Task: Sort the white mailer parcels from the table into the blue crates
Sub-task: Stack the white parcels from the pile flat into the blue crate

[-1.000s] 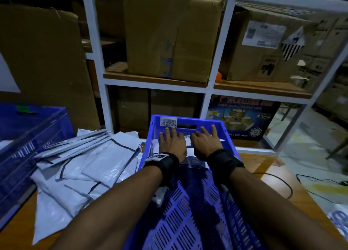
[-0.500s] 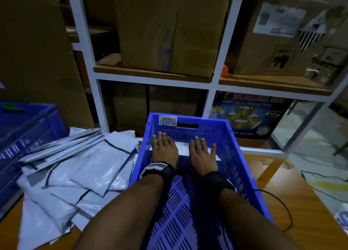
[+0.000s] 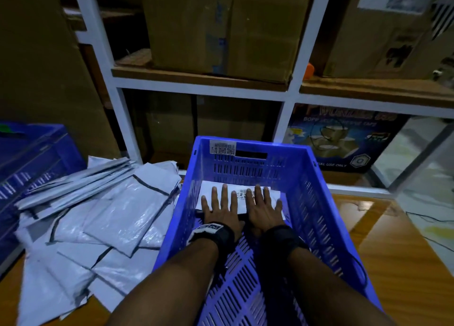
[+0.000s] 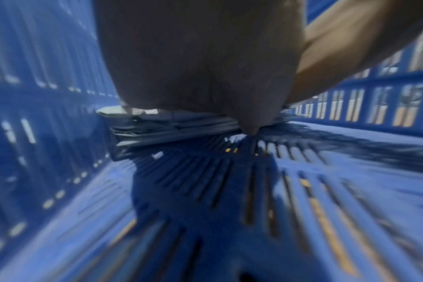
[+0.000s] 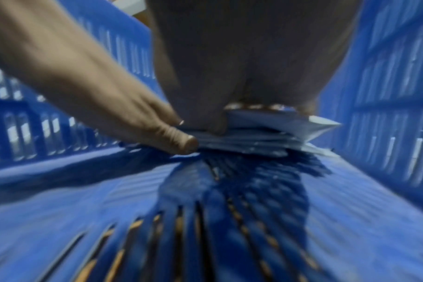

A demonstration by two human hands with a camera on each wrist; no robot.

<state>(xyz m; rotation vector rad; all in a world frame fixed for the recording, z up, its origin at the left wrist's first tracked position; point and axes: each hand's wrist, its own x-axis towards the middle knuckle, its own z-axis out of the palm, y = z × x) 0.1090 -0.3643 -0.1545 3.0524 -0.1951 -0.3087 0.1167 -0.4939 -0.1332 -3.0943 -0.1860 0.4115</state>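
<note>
Two forearms, yours, enter from the near edge and reach down into the blue crate (image 3: 317,203) standing on the wooden table (image 3: 398,247), each wrist wearing a dark strap. Your left hand (image 3: 219,209) and right hand (image 3: 264,209) lie side by side, palms down, fingers straight and slightly spread, pressing flat on a stack of white mailer parcels (image 3: 242,193) at the far end of the crate floor; neither hand curls round or pinches anything. Seen from the left wrist, the stack (image 4: 172,124) shows as several thin layers under the palm, resting on the slotted crate floor (image 4: 229,209). Seen from the right wrist, the same layered stack (image 5: 258,131) lies under the palm, with your left thumb (image 5: 172,139) touching its near edge. A barcode label (image 3: 242,195) faces up on the top parcel between your hands. To the left of the crate, a loose pile of white mailers (image 3: 98,215) with dark edge strips is spread over the table, touching the crate's left wall. Farther left stands a second blue crate (image 3: 32,163). Beyond the table rises a white metal rack (image 3: 287,97) with wooden shelves carrying cardboard cartons (image 3: 221,26), and a printed dark box (image 3: 344,139) sits in its lower right bay.
</note>
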